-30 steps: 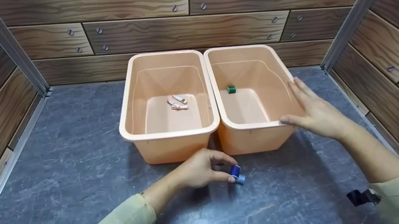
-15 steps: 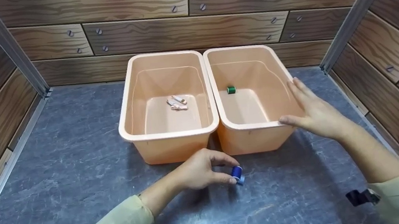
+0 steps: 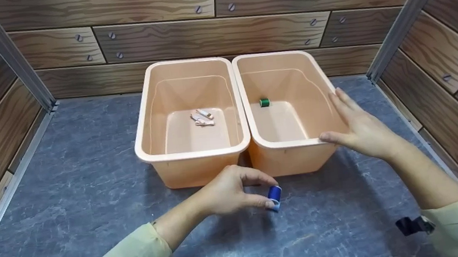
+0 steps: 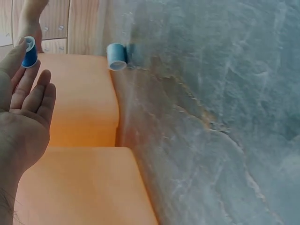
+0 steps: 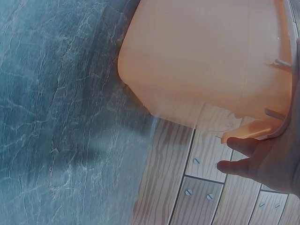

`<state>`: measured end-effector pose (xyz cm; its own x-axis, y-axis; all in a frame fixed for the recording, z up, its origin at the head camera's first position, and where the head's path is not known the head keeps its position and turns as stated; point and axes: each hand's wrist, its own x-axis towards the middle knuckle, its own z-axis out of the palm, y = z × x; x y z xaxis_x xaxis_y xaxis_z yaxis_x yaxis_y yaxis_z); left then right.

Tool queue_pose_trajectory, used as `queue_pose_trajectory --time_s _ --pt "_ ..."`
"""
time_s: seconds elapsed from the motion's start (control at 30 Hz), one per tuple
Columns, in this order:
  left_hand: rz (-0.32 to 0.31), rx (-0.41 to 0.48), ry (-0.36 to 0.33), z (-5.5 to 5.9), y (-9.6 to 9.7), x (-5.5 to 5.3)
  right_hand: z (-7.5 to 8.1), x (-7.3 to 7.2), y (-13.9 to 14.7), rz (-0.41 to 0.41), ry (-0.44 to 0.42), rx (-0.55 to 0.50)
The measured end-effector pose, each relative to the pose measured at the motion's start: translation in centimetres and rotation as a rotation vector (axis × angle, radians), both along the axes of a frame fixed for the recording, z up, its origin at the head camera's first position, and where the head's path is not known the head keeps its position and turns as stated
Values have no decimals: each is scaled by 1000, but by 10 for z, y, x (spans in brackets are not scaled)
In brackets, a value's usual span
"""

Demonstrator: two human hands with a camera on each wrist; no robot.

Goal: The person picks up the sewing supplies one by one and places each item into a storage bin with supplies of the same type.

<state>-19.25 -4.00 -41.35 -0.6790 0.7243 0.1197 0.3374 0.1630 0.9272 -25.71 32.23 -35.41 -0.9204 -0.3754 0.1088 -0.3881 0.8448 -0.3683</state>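
Observation:
Between thumb and fingertip, my left hand (image 3: 227, 191) pinches a dark blue spool of thread (image 3: 275, 192) just above the table, in front of the two bins. A light blue spool of thread (image 4: 116, 57) lies on its side on the table. In the head view the light blue one is mostly hidden behind the held spool. My right hand (image 3: 363, 132) rests at the near right corner of the right peach bin (image 3: 288, 160), thumb on the front rim and fingers straight along the right side. A green spool of thread (image 3: 264, 103) lies inside that bin.
The left peach bin (image 3: 193, 153) stands against the right one and holds a few small pale clip-like items (image 3: 204, 123). Wood-patterned walls (image 3: 210, 36) with metal corner posts (image 3: 9, 58) enclose the grey marbled table (image 3: 86, 162).
My left hand has raised the dark blue spool slightly and shifted a little to the right. The right hand stays on the bin's corner.

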Motion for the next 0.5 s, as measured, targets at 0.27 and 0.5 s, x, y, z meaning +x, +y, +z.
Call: queue_pose_trajectory --time_s 0.27,0.5 --pt "-14 4 24 15 1 3 1 -1 0 -1 7 8" --pt "-8 -16 63 27 -1 2 0 -1 0 -2 11 1"
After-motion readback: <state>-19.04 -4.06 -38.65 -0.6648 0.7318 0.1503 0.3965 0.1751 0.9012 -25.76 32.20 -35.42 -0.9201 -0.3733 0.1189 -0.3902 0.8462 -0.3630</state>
